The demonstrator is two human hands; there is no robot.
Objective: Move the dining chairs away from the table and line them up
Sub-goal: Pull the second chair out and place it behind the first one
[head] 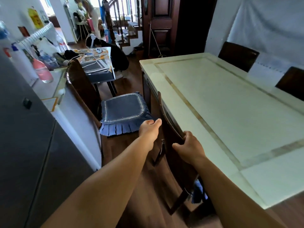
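Note:
A pale stone-topped dining table [230, 102] fills the right half. A dark wooden chair [166, 129] is tucked against its near long side, back toward me. My right hand [189, 148] grips the top rail of that chair's back. My left hand [150, 127] reaches toward the far end of the same backrest, fingers apart, holding nothing. A second dark chair [82, 86] with a blue fringed cushion [123, 111] stands away from the table, at the left by the white counter. Two more chair backs [238, 55] [292, 83] show behind the table's far side.
A white counter [54, 83] with bottles and a pink-capped jar runs along the left, a dark grey appliance [24, 145] in front of it. A small cluttered table [97, 63] stands beyond. A person stands far back by a dark staircase [118, 22]. Wooden floor lies between chairs.

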